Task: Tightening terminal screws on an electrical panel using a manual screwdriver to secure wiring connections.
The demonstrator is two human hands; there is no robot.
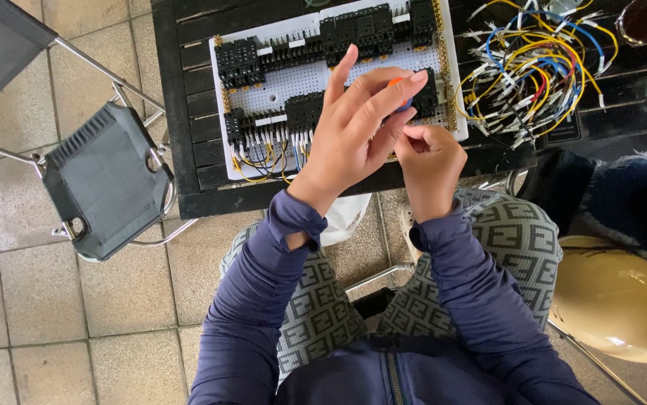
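Pinching an orange-and-blue tool [400, 94] between thumb and curled fingertips, the left hand [355, 127] holds it above the white board [278, 90] of black relays. The right hand [430, 161] sits just beside, its fingers closed at the tool's lower end; what they grip is hidden.

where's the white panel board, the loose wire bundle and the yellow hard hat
white panel board [278, 88], head view, bare perforated face left of centre
loose wire bundle [533, 71], head view, middle of the tangle
yellow hard hat [619, 300], head view, top of the shell
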